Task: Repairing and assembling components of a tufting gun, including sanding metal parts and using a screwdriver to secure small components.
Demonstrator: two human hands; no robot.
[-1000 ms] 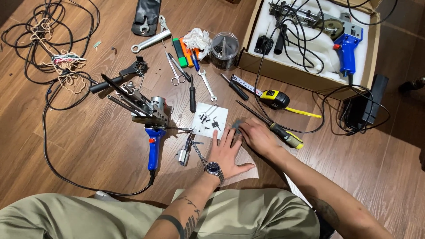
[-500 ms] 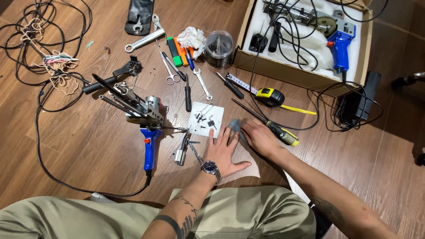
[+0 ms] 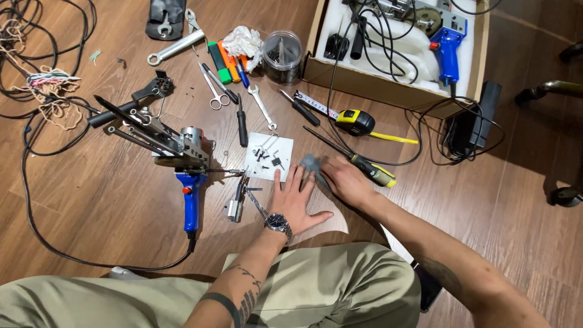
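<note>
Head view: the left hand (image 3: 296,200) lies flat on the floor, palm down, fingers (image 3: 290,180) spread and straight, holding nothing. Its fingertips touch the near edge of a white paper (image 3: 285,153) that carries small dark screws (image 3: 265,156). The right hand (image 3: 344,178) sits just beside it, fingers curled down onto a small grey pad (image 3: 310,163), pressing it against the floor; whether they pinch it I cannot tell. A yellow-handled screwdriver (image 3: 371,170) lies just beyond the right knuckles. Left of the left thumb lies a small metal part (image 3: 236,203), and further left a blue-handled tool (image 3: 188,176) on the floor. A tape measure (image 3: 356,121) sits beyond the right fingers.
</note>
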